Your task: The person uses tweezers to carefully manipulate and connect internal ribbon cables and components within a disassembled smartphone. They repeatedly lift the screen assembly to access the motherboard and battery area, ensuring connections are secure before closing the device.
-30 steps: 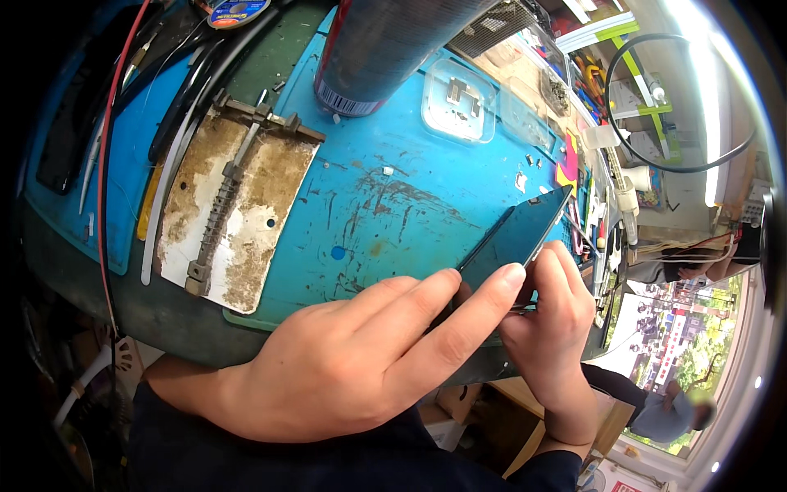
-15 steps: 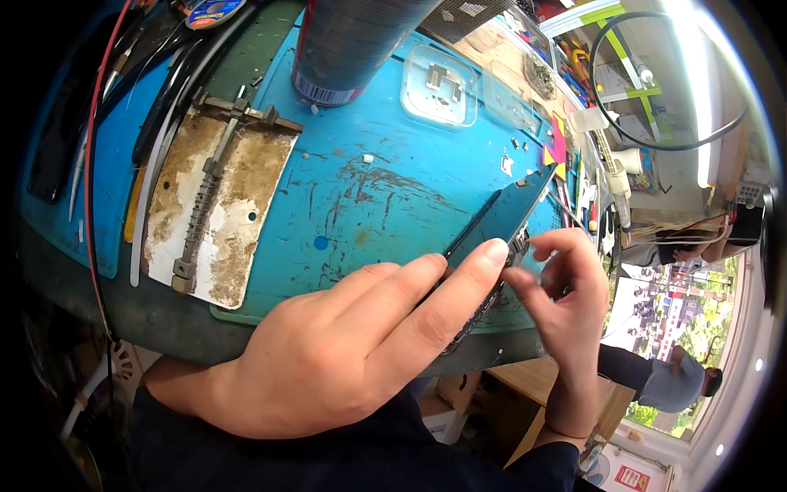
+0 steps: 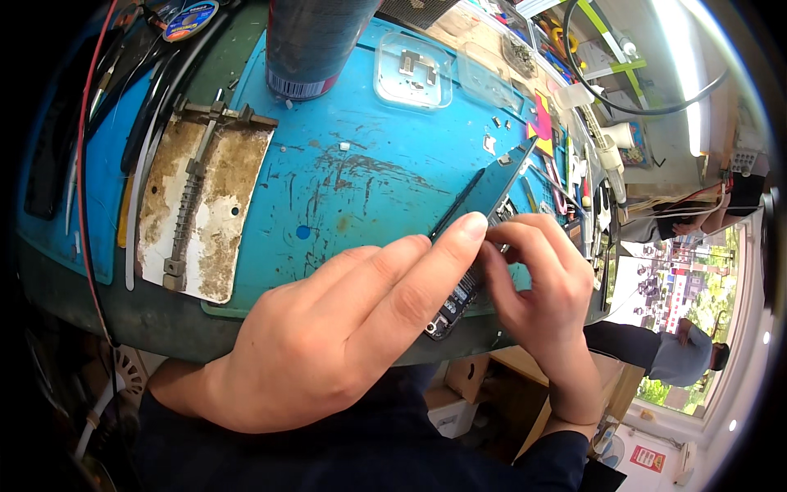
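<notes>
Head view, from the left one of two wide fisheye cameras worn side by side on the person's head. The lens faces downward and forward, with the bare left hand (image 3: 320, 336) and bare right hand (image 3: 557, 283) close before it and the scratched, flat, bright-blue work mat (image 3: 352, 197) beyond them. Straight edges bend outward at the margins. The field extends to the long, glowing white tube lamp (image 3: 689, 82), upper right, and the distant, bright, white-framed window (image 3: 697, 295), tipped sideways.

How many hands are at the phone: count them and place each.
2: the left hand, laid over the phone from the left, and the right hand, at its right edge.
</notes>
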### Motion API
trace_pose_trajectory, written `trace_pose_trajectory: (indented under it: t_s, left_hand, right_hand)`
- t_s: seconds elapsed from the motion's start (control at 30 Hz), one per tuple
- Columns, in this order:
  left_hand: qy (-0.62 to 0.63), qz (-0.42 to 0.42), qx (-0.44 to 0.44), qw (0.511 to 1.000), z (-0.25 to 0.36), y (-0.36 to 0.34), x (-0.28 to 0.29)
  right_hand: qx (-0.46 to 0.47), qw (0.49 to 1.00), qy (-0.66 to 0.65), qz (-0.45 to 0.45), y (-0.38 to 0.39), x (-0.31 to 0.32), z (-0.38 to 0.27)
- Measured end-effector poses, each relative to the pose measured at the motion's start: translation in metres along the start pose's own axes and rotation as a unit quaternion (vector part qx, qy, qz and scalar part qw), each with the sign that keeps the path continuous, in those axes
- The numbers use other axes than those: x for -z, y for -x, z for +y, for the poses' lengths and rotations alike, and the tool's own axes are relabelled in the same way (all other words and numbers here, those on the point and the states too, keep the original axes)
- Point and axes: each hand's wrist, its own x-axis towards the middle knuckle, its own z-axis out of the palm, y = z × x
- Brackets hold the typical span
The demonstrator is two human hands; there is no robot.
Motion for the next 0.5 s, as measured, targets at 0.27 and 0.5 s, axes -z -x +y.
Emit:
trace_pose_trajectory:
  t_s: [0.27, 0.5]
  left_hand:
    - [0.0, -0.001, -0.001, 1.0, 0.0, 0.001, 0.002]
    - [0.004, -0.006, 0.005, 1.0, 0.002, -0.001, 0.003]
  right_hand:
    - [0.03, 0.995, 0.094, 0.004, -0.013, -0.006, -0.013]
    - [-0.02, 0.992, 0.113, -0.047, -0.021, -0.002, -0.02]
